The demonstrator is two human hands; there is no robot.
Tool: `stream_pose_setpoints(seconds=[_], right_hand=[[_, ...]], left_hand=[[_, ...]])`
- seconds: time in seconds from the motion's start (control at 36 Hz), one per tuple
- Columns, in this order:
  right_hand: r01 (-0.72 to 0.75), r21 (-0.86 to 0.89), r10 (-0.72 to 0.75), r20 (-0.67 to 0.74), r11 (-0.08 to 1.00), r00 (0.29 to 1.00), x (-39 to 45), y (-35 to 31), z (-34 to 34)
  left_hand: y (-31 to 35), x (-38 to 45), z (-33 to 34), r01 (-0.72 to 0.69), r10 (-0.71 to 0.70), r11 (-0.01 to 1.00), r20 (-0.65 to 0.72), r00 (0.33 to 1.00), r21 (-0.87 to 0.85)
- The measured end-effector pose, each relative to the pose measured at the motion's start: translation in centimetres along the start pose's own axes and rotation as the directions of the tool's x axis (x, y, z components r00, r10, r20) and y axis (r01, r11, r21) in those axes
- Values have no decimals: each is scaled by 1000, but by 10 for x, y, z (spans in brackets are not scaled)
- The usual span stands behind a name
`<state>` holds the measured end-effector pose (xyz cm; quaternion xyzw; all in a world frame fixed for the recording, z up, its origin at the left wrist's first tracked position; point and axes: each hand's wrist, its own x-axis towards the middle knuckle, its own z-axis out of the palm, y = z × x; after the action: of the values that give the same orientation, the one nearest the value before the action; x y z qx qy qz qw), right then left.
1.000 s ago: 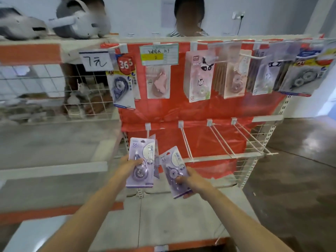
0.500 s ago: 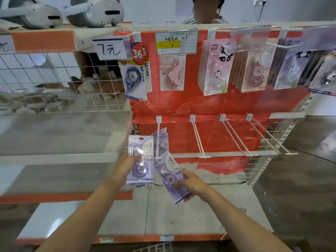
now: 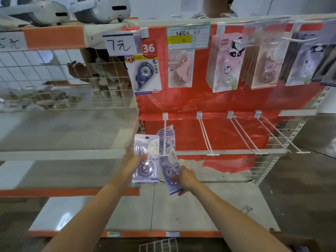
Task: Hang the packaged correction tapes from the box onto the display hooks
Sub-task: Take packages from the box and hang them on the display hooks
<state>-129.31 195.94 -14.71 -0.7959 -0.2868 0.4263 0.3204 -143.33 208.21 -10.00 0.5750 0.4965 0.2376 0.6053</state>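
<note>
I see my left hand (image 3: 133, 165) and right hand (image 3: 185, 179) each gripping a correction tape pack (image 3: 146, 159) before the red backboard (image 3: 209, 100), above the grey shelf (image 3: 181, 211).

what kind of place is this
Most likely a stationery shop aisle or a mock-up of one: packaged correction tapes hang on display hooks, beside a handwritten price tag and wire-mesh shelving.

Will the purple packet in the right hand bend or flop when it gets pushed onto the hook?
Probably only a little. The purple packet looks like flat card under a clear plastic bubble, and stays straight though the right hand grips just its lower end. It seems light. The shiny plastic might be slippery.
</note>
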Motion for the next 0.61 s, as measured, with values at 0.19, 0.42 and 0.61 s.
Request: stream_pose_setpoints(seconds=[0.19, 0.42, 0.61], right_hand=[[-29, -194, -1, -152, 981, 988, 24, -4, 4], [-27, -592, -112, -197, 805, 974, 25, 7, -6], [88, 53, -85, -56, 995, 995, 5, -1, -16]], left_hand=[[-6, -10, -15, -21, 21, 1000, 33, 999, -18], [-8, -13, -11, -20, 20, 999, 26, 999, -31], [-5, -9, 17, -61, 62, 998, 119, 991, -15]])
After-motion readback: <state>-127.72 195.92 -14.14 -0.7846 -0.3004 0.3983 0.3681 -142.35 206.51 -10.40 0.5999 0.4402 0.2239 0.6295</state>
